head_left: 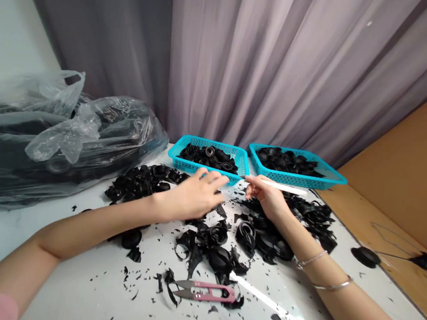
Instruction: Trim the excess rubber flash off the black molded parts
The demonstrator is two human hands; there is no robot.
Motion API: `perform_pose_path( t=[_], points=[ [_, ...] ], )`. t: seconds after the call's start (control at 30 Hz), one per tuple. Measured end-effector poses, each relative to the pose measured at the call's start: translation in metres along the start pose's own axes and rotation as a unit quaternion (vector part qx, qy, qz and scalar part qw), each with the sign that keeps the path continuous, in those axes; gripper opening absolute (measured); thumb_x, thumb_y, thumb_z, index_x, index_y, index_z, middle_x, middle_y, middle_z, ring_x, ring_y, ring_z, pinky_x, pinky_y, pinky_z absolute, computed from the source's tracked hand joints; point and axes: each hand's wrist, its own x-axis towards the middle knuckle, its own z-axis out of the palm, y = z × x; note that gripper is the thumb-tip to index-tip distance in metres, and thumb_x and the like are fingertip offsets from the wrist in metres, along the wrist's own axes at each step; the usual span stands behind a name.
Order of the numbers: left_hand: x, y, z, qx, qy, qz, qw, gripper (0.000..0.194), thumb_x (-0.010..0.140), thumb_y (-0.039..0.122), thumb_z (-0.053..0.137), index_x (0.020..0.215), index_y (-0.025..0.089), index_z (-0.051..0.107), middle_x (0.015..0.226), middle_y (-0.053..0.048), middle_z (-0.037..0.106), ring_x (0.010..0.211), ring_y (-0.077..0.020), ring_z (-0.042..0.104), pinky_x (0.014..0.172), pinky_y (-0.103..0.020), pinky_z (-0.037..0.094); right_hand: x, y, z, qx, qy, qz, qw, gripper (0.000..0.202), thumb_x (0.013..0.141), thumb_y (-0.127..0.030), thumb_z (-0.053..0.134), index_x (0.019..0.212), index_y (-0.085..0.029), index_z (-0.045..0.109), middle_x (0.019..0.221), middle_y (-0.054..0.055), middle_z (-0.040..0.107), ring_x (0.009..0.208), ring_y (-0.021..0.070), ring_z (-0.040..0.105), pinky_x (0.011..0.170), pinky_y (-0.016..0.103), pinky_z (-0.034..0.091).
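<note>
My left hand (195, 197) reaches over the table at the front edge of the left blue basket (181, 165). Its fingers are somewhat apart and slightly blurred, and I see nothing held in them. My right hand (267, 195) pinches a slim white-handled tool (288, 188) with a dark tip pointing left; its exact kind is unclear. Black molded rubber parts (220, 259) with ragged flaps lie below and between the hands. More ribbed black parts (144, 180) are heaped beyond my left forearm. Pink thread snips (205, 291) rest on the table nearest me.
A second blue basket (300, 181) of black parts stands at the back right. A large clear plastic bag (63, 147) full of black items fills the left side. Black scraps dot the white table (77, 288). Behind hangs a grey curtain (249, 55).
</note>
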Motion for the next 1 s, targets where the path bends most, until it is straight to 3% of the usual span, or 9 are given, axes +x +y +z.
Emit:
perform_pose_path(
  t=[0.13,0.3,0.4,0.47,0.6,0.67,0.77,0.87,1.0],
  points=[
    [-0.005,0.03,-0.007,-0.171,-0.062,0.187,0.965,0.026,0.078,0.031,0.058,0.098,0.014,0.06,0.107,-0.008,0.062,0.093,-0.0214,0.054,0.079,-0.033,0.038,0.0,-0.001,0.0,-0.003,0.001,0.001,1.0,0.028,0.09,-0.031,0.055,0.114,-0.017,0.057,0.114,0.007,0.06,0.093,0.0197,0.062,0.078,0.039,0.053],
    [-0.006,0.034,0.003,-0.19,-0.102,0.175,0.961,0.018,0.078,0.028,0.063,0.086,0.012,0.06,0.1,-0.011,0.064,0.098,-0.0251,0.055,0.077,-0.034,0.038,-0.002,-0.001,0.003,-0.002,0.0,-0.007,1.0,0.029,0.09,-0.031,0.056,0.115,-0.016,0.056,0.113,0.007,0.06,0.093,0.0198,0.062,0.077,0.039,0.053],
    [-0.006,0.023,0.006,-0.323,-0.114,0.117,0.932,0.021,0.077,0.027,0.064,0.092,0.013,0.059,0.09,-0.008,0.065,0.089,-0.0222,0.058,0.08,-0.033,0.04,-0.003,-0.003,0.004,0.001,0.001,-0.021,1.0,0.029,0.09,-0.031,0.056,0.115,-0.016,0.056,0.112,0.007,0.06,0.092,0.0194,0.062,0.076,0.039,0.053],
    [-0.01,0.017,0.005,-0.462,-0.112,0.027,0.879,0.025,0.076,0.029,0.065,0.095,0.016,0.057,0.084,-0.004,0.064,0.08,-0.0182,0.058,0.076,-0.03,0.042,-0.003,-0.008,0.003,0.004,0.005,-0.036,0.999,0.028,0.09,-0.031,0.056,0.113,-0.016,0.056,0.11,0.007,0.061,0.089,0.0185,0.062,0.074,0.038,0.053],
    [-0.017,0.011,0.0,-0.696,-0.089,-0.142,0.698,0.027,0.071,0.031,0.065,0.091,0.019,0.053,0.081,0.001,0.057,0.074,-0.0126,0.053,0.069,-0.025,0.042,-0.01,-0.033,0.002,0.008,0.007,-0.08,0.997,0.019,0.09,-0.03,0.056,0.099,-0.014,0.06,0.091,0.002,0.064,0.071,0.0127,0.062,0.063,0.029,0.052],
    [-0.018,0.009,0.0,-0.731,-0.078,-0.186,0.652,0.026,0.07,0.03,0.064,0.091,0.019,0.053,0.077,0.003,0.054,0.07,-0.0112,0.05,0.066,-0.024,0.039,-0.021,-0.053,0.006,0.005,-0.009,-0.098,0.995,0.014,0.083,-0.029,0.065,0.08,-0.016,0.062,0.072,-0.002,0.063,0.061,0.0104,0.06,0.054,0.022,0.048],
    [-0.018,0.007,0.0,-0.716,-0.076,-0.221,0.658,0.021,0.07,0.033,0.061,0.081,0.016,0.057,0.069,0.004,0.05,0.064,-0.0106,0.044,0.06,-0.022,0.033,-0.046,-0.084,0.019,-0.026,-0.075,-0.094,0.992,0.015,0.07,-0.03,0.076,0.068,-0.018,0.068,0.07,0.003,0.07,0.072,0.0167,0.065,0.056,0.023,0.048],
    [-0.017,0.006,0.001,-0.712,-0.075,-0.23,0.659,0.016,0.068,0.031,0.06,0.072,0.015,0.059,0.068,0.004,0.05,0.064,-0.0111,0.043,0.06,-0.023,0.032,-0.072,-0.104,0.036,-0.11,-0.178,-0.065,0.976,0.012,0.07,-0.028,0.074,0.063,-0.02,0.069,0.091,0.005,0.074,0.091,0.0235,0.065,0.075,0.031,0.05],
    [-0.018,0.01,0.002,-0.721,-0.071,-0.227,0.651,0.017,0.066,0.025,0.06,0.08,0.016,0.062,0.071,0.004,0.051,0.068,-0.0112,0.043,0.064,-0.023,0.033,-0.089,-0.111,0.052,-0.229,-0.228,-0.059,0.944,0.023,0.074,-0.034,0.067,0.056,-0.021,0.062,0.088,0.004,0.074,0.071,0.0189,0.063,0.055,0.029,0.045]
  ],
)
